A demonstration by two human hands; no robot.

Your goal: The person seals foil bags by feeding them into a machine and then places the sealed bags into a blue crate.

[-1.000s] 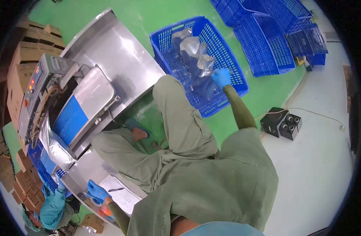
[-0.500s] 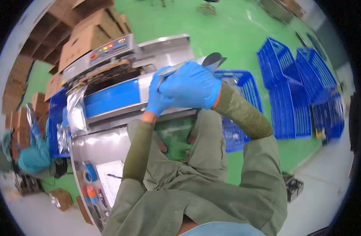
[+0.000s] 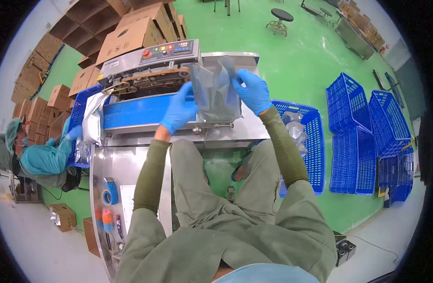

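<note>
A silver foil pouch stands upright in front of me at the right end of a sealing machine, its upper edge wavy. My left hand, in a blue glove, is closed at the pouch's left edge; its fingertips are partly hidden. The blue-gloved right hand pinches the upper right edge of the pouch between thumb and fingers. To the left of the pouch runs the machine's blue conveyor belt. Another silver pouch hangs over the belt's far left end.
A blue basket with clear-looking bags stands right of my knees, and several blue crates are stacked farther right. At the left, a co-worker sits beside another blue basket. Blue tape lies on the metal table.
My hands were together, clasped over a folded or bunched pouch. Now they are apart at its two sides, and the pouch stands upright. The co-worker's hand has come down to the basket.
</note>
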